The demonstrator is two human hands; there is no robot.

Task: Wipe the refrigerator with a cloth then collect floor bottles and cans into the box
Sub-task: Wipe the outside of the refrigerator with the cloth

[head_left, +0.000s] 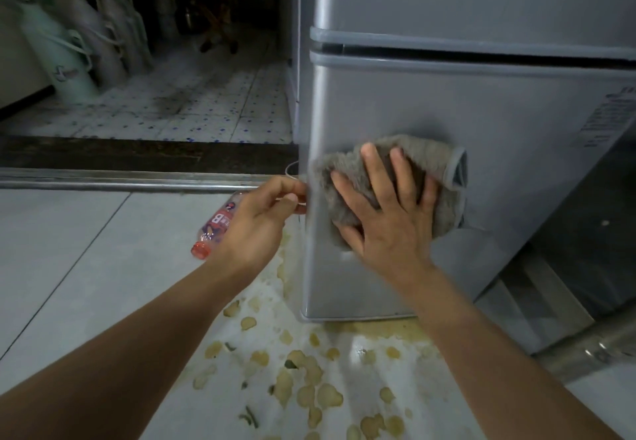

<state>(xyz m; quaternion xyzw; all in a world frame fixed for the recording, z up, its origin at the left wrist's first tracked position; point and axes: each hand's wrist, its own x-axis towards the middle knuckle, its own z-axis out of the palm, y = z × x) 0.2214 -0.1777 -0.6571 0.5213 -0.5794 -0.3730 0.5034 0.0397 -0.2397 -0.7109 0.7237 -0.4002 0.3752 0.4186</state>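
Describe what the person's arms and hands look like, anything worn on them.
Both forearms are bare as far as the frame shows: no sleeves in view. The left hand and right hand wear no gloves, and no rings, watch or bracelets show on the fingers or wrists. Nails look short and unpainted. No markings or bandages are visible.

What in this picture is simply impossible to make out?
Head view only:
- Bottle: the left hand covers its far end; the label is too blurred to read.
- Sticker on the refrigerator: print blurred, cut by the right edge.
- Cloth: its middle is under the right hand.
- The box: not in view.
- The dark doorway items: too dim and blurred.
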